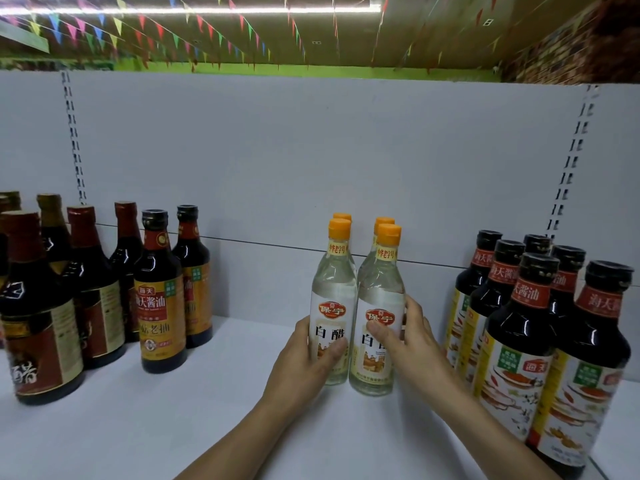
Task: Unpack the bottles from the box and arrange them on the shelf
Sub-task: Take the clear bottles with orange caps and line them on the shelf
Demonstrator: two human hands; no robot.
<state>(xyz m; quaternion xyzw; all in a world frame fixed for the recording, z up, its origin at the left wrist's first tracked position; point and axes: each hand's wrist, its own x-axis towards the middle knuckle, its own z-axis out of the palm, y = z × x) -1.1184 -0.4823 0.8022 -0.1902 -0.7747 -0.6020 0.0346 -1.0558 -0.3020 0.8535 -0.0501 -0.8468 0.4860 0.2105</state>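
Observation:
Two clear vinegar bottles with orange caps stand upright side by side on the white shelf (207, 410), near its middle. My left hand (308, 362) is wrapped around the left vinegar bottle (334, 289). My right hand (405, 337) grips the right vinegar bottle (381, 296), thumb across its label. Directly behind them stand two more of the same bottles, with only their orange caps (383, 221) showing. The box is out of view.
Several dark soy sauce and vinegar bottles (159, 299) are grouped on the shelf's left. Several dark soy sauce bottles (519, 341) crowd the right side, close to my right forearm. A grey back panel (311, 150) closes off the shelf behind.

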